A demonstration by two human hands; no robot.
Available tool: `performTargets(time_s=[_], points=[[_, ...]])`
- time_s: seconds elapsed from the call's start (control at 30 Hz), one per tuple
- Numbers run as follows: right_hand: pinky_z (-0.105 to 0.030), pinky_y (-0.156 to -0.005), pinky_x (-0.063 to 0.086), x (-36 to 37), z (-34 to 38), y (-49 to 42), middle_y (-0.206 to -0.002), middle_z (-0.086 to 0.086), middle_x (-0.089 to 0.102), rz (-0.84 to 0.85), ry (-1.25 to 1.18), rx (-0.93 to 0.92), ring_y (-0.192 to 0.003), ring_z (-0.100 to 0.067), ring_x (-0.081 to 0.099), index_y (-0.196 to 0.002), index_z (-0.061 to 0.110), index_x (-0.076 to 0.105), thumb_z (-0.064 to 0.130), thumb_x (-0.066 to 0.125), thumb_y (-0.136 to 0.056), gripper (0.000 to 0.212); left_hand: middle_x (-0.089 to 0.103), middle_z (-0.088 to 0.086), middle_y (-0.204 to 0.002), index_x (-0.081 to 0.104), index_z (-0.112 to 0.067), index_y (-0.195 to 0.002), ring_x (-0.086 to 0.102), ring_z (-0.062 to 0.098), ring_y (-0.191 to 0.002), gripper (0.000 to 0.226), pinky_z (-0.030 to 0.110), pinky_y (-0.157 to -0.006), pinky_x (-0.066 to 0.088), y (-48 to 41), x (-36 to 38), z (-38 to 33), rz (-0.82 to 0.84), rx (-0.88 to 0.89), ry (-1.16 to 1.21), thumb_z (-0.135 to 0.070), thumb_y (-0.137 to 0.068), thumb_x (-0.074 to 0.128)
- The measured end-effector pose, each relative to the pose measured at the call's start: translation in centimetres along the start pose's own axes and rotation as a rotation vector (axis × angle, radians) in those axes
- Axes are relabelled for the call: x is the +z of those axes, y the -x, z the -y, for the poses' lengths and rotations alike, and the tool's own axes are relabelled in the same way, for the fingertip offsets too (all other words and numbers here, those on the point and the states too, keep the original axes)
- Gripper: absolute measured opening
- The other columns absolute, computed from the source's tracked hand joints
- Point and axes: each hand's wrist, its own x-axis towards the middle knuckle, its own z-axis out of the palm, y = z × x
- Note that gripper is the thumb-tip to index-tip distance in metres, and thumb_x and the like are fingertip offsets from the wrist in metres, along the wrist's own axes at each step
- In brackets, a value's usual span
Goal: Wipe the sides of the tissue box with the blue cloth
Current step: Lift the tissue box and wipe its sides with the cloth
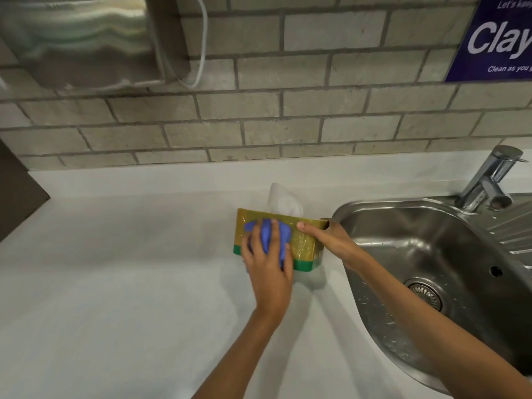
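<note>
A yellow-and-green cardboard tissue box [305, 246] stands upright on the white counter [115, 283], just left of the steel sink [431, 254], long axis running left to right, white tissue [283, 201] pointing up. The left hand [267, 263] presses a crumpled blue cloth [270, 237] flat against its near side; the right hand [328, 237] grips its right end.

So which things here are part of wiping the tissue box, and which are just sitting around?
In use:
tissue box
blue cloth, pressed on the box's near side by the left hand
right hand, steadying the box's right end

Just there:
sink
tap
wall dispenser
purple sign
</note>
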Motion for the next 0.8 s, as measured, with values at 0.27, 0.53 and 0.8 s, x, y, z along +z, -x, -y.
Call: performTargets(time_s=[0.27,0.53,0.8], points=[[-0.008,-0.058,0.050,0.1,-0.2,0.7,-0.077,0.024,0.073,-0.056,-0.011,-0.180,-0.076,0.005,0.069,-0.079,0.034,0.067,0.045,0.086,-0.048,0.037,0.050,0.022,-0.131,0.053,-0.003,-0.130,0.044,0.030,-0.117,0.056,0.041,-0.097,0.046,0.5,-1.2,2.7,0.065,-0.012,0.138,0.007,-0.076,0.064],[-0.038,-0.107,0.025,1.3,-1.2,2.1,-0.108,0.015,0.051,-0.280,0.369,-0.276,-0.107,-0.009,0.047,-0.096,0.048,0.030,0.076,0.071,-0.026,0.086,0.057,0.006,-0.122,0.050,-0.008,-0.125,0.057,0.021,-0.110,0.040,0.027,-0.093,0.045,-0.9,-1.9,1.1,-0.022,-0.838,0.621,-0.017,-0.087,0.061],[-0.050,-0.117,-0.002,1.5,-3.4,3.6,-0.141,0.002,0.040,-0.264,0.511,-0.225,-0.135,-0.017,0.033,-0.139,0.018,0.020,0.078,0.070,-0.030,0.133,0.058,0.008,-0.105,0.049,-0.015,-0.107,0.057,0.025,-0.095,0.020,0.046,-0.094,0.050,0.0,-1.9,1.5,0.072,-1.220,0.852,-0.021,-0.090,0.056]])
